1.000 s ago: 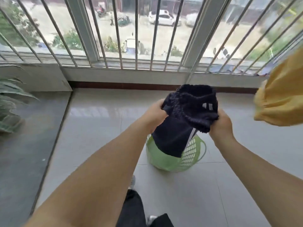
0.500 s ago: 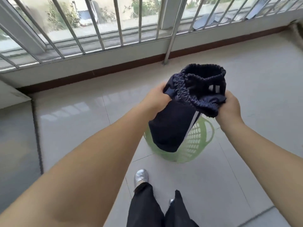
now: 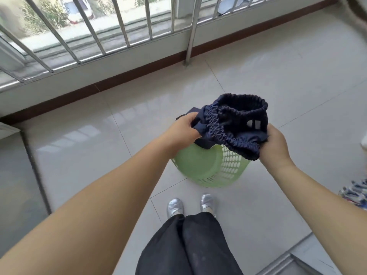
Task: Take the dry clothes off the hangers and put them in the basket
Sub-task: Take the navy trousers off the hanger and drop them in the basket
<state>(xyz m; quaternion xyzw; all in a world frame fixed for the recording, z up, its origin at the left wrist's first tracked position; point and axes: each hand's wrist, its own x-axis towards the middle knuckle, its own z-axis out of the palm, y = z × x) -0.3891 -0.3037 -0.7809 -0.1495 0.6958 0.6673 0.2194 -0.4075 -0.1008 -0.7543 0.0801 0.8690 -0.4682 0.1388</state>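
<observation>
Head view: both hands pinch the navy elastic-waist trousers [image 3: 234,124] — left hand [image 3: 183,132] at one side, right hand [image 3: 275,144] at the other — directly over the green laundry basket [image 3: 210,167]. Releasing 1 grip early could drape fabric outside the rim.

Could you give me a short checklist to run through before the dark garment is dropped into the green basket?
1. Garment off its hanger: ok, no hanger shows on the navy garment.
2. Grip: ok, the left hand and right hand each hold an edge of the elastic waistband.
3. Garment over the basket: ok, it hangs directly above the green basket, its lower part at or inside the rim.
4. Basket upright on the floor: ok.
5. Room in the basket: cannot tell, the garment hides the inside.
6. Feet clear: ok, the silver shoes stand apart from the basket.
</observation>
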